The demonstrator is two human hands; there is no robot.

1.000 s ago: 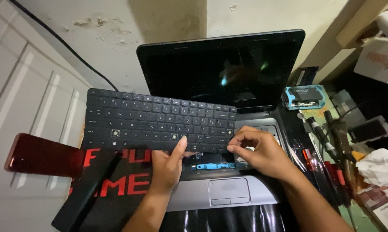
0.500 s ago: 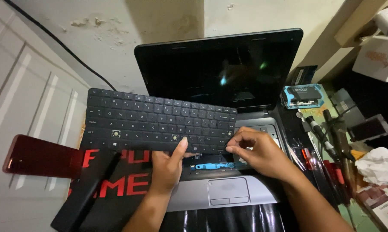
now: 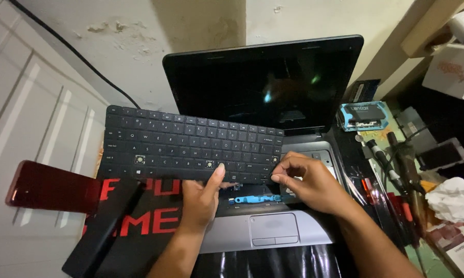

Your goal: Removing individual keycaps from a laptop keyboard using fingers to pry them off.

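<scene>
Holding the loose keyboard point(image 3: 191, 150) above the open laptop point(image 3: 273, 154), my left hand point(image 3: 201, 198) grips its front edge while my right hand point(image 3: 306, 183) pinches the lower right corner (best moved slowly, kept level).

A black mat point(image 3: 139, 226) with red lettering carries the open laptop point(image 3: 273, 237) and a black bar point(image 3: 106, 231).
</scene>
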